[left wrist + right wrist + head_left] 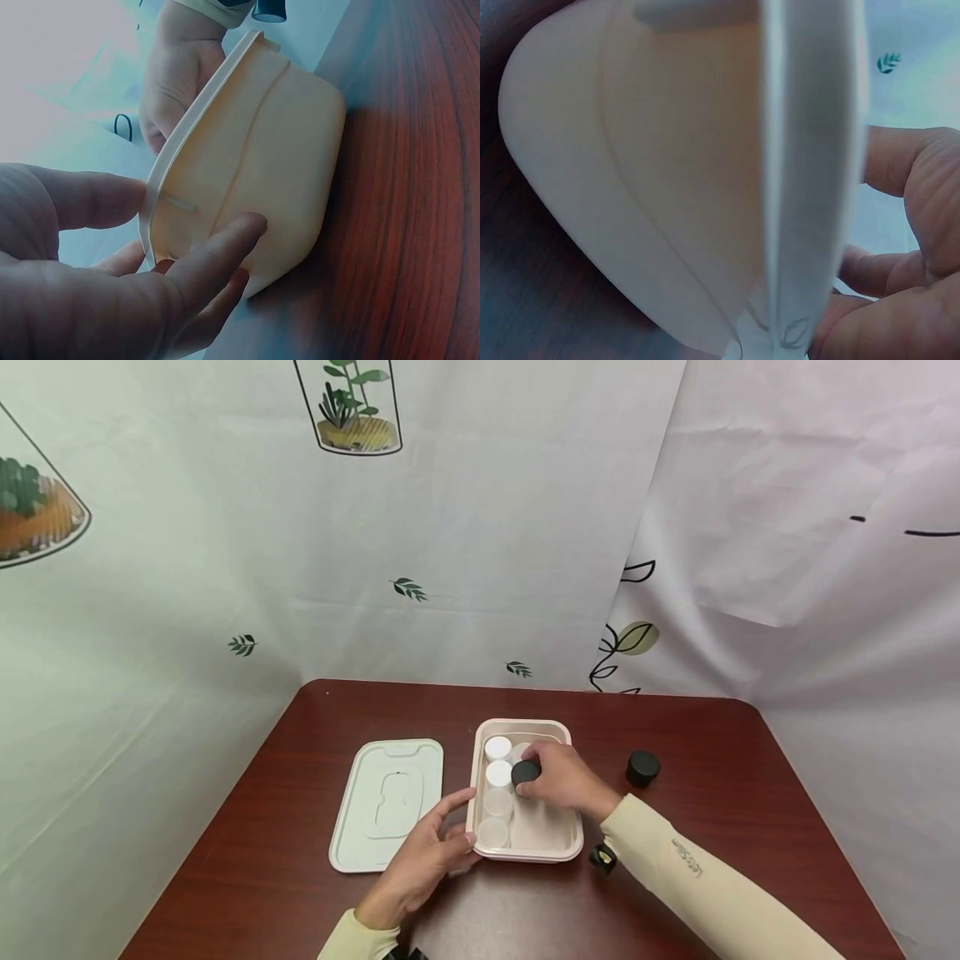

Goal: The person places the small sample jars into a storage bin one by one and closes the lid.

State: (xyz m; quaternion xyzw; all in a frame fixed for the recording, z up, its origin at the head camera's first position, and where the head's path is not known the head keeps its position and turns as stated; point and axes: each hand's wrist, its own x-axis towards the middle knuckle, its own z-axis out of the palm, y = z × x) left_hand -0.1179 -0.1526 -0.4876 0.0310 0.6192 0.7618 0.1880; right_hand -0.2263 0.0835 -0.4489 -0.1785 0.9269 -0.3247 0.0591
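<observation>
A cream plastic box [525,853], lidless, stands on the table with several small round jars with white or clear tops [498,774] along its left side. My right hand [564,777] reaches into the box and pinches a small black round jar [526,772] beside the white ones. In the right wrist view, the box wall [675,187] hides what this hand [900,300] holds. My left hand [427,853] rests against the left side of the box; in the left wrist view its fingers [217,259] lie fairly straight along the rim and outer wall.
To the left of the box lies a pale flat lid [386,806]. Another black round jar [642,768] stands on the brown table [705,760] to the right. A white curtain [465,527] printed with plants hangs behind the far table edge.
</observation>
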